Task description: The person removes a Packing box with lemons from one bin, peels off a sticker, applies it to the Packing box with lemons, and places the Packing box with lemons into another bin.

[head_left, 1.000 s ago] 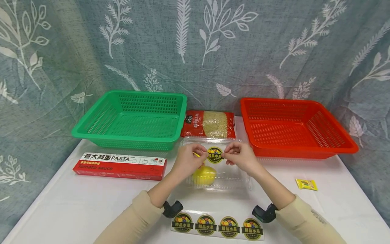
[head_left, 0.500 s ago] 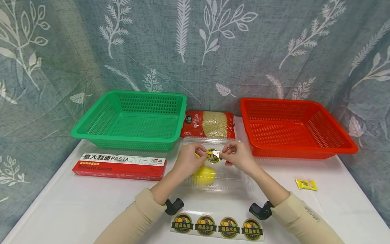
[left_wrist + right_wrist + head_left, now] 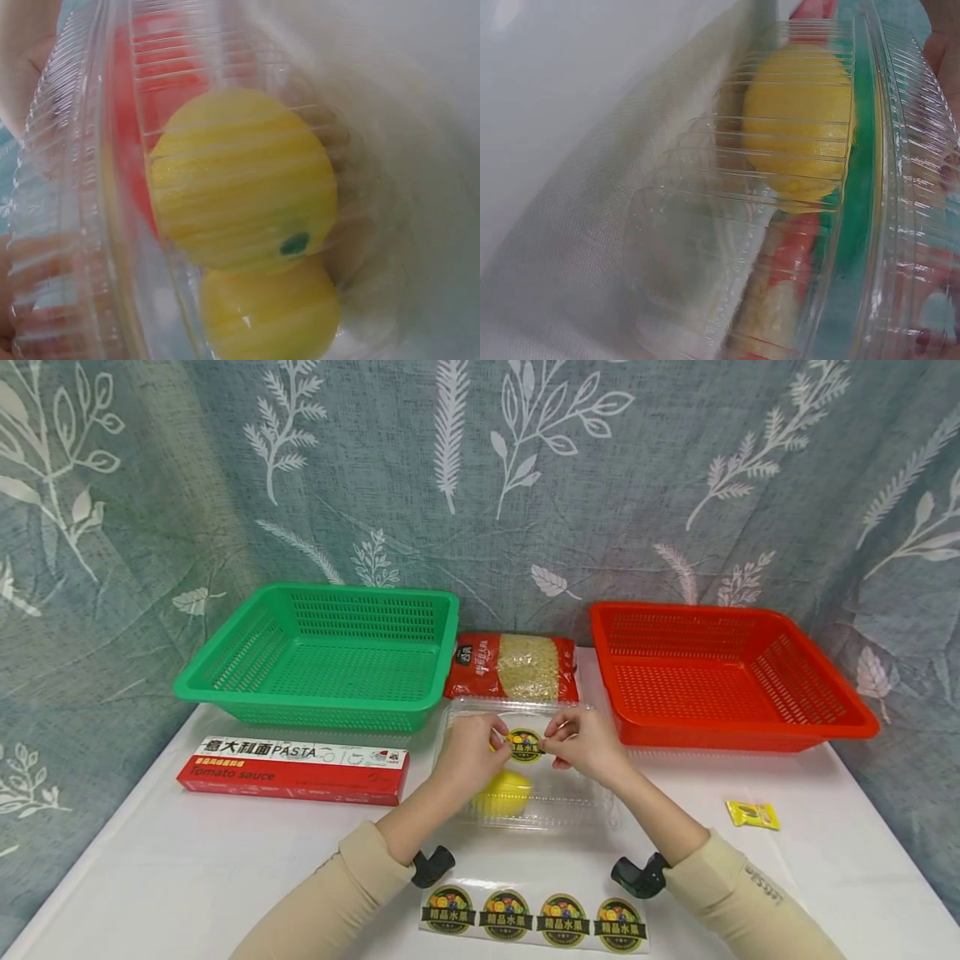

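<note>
- The left hand [image 3: 471,752] and the right hand [image 3: 587,745] meet over the lid of a clear box [image 3: 585,793] at the middle of the white surface [image 3: 187,860].
- Between them is a round sticker [image 3: 525,746], lying on or just above the lid; I cannot tell whether it is pressed down flat yet.
- The left fingers are curled in, thumb and forefinger pinching the sticker's left edge.
- The right fingers are curled the same way, pinching its right edge.
- Inside the box sits a yellow lemon [image 3: 501,792], towards the near-left part, partly hidden by the left hand. The left wrist view shows two yellow fruits [image 3: 244,180] stacked close through the ribbed plastic; the right wrist view shows one [image 3: 799,120] through the box's side.
- A sheet [image 3: 534,917] with four more of the same stickers lies near the front edge, between the two forearms.
- A green basket [image 3: 322,652] stands at the back left, a red basket [image 3: 727,668] at the back right, and a bag of pasta [image 3: 516,667] lies between them, just behind the box.
- A long red pasta carton [image 3: 294,768] lies left of the box, in front of the green basket.
- A small yellow packet [image 3: 752,814] lies off to the right, well apart from the hands.
</note>
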The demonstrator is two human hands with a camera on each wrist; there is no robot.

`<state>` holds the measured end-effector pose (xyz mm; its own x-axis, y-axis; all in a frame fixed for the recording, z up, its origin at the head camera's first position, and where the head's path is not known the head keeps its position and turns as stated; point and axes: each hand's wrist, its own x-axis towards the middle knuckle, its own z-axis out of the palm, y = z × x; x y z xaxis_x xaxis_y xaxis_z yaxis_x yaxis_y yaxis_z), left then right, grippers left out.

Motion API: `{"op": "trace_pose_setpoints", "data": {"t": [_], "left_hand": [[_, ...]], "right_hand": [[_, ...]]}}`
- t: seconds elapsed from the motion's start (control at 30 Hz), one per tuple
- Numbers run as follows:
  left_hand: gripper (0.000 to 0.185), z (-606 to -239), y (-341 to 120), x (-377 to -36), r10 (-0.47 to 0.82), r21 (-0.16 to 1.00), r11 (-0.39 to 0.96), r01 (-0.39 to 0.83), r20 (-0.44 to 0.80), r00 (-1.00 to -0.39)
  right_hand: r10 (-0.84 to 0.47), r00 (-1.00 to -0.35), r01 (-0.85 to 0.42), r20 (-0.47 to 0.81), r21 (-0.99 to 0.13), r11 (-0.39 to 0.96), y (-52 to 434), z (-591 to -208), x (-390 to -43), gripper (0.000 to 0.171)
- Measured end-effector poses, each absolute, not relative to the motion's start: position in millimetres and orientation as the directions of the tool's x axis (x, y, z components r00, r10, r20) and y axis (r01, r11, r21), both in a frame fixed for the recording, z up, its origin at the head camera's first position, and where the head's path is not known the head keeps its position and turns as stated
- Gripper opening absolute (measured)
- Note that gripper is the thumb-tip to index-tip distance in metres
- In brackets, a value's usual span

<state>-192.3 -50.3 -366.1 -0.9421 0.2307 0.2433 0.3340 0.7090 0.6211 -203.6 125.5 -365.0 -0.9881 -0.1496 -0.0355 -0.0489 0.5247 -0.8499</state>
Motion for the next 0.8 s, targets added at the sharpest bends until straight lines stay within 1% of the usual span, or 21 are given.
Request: {"op": "trace_pose_setpoints", "data": {"t": [0.1,0.33,0.5,0.7,0.8], "left_hand": [[0.006,-366.7,-50.0,-192.8,0.235,0.596,0.721,0.354,0.27,-0.934],[0.006,-366.7,-50.4,-192.9,0.237,0.581,0.724,0.371,0.297,-0.925],[0.004,-366.2,-49.0,-192.8,0.24,0.565,0.734,0.376,0.302,-0.923],[0.004,-364.6,-47.3,-192.5,0.242,0.564,0.742,0.362,0.278,-0.93],[0.005,-363.4,-47.4,-192.2,0.24,0.567,0.745,0.351,0.263,-0.934]], "right_hand": [[-0.146,-0.989,-0.045,-0.039,-0.847,0.53,125.6,-365.7,-204.1,0.013],[-0.142,-0.99,-0.064,-0.016,-0.838,0.541,125.1,-366.0,-203.8,0.013],[-0.162,-0.986,-0.12,0.037,-0.831,0.542,125.1,-365.1,-202.0,0.011],[-0.219,-0.972,-0.21,0.091,-0.76,0.615,125.2,-365.1,-201.3,0.014],[-0.225,-0.969,-0.222,0.099,-0.748,0.625,124.4,-364.9,-201.3,0.014]]}}
